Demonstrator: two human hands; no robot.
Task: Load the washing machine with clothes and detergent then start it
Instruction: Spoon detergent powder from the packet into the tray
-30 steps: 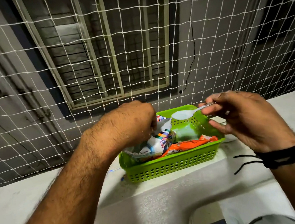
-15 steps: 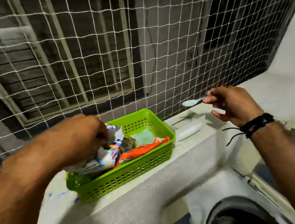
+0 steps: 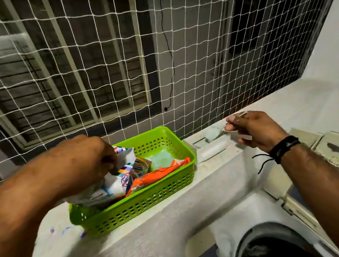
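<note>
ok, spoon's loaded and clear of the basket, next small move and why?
Probably swing the right hand down toward the washer drum opening and keep the spoon level. It holds the filled spoon over the ledge, away from the green basket; the left hand holds the detergent packet.

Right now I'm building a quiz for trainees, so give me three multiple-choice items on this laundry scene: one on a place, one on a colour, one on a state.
1. Where does the detergent packet lie?
A in the basket
B in the washing machine
C on the floor

2. What colour is the basket?
A blue
B green
C red

3. What is the right hand doing?
A hanging empty
B gripping the netting
C pinching a spoon

Answers:
1 A, it lies inside the basket walls under the left hand.
2 B, bright green plastic.
3 C, the spoon juts from its fingertips.
</note>
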